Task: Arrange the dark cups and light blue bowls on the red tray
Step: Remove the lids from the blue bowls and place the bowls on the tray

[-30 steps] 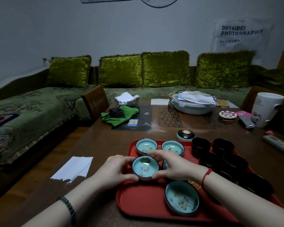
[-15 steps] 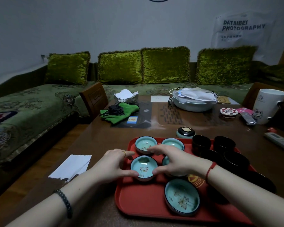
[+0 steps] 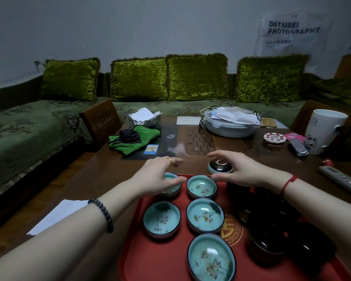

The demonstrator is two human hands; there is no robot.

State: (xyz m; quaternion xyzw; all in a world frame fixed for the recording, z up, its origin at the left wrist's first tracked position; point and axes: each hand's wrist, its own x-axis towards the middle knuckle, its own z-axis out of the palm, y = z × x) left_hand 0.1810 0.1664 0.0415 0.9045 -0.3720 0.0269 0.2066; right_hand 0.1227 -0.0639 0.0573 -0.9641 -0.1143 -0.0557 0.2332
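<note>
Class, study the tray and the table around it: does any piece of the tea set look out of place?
Yes. One small dark-topped, light blue piece sits on the table just beyond the red tray, while five light blue bowls and the dark cups are on it. Nothing looks spilled or broken.

Bowls (image 3: 205, 216) lie left of cups (image 3: 265, 243) on the tray (image 3: 160, 260).

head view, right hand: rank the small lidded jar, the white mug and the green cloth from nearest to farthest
1. The small lidded jar, on the table just beyond the tray's far edge, right under the right hand.
2. The white mug, far right of the table.
3. The green cloth, far left, past the left hand.
</note>
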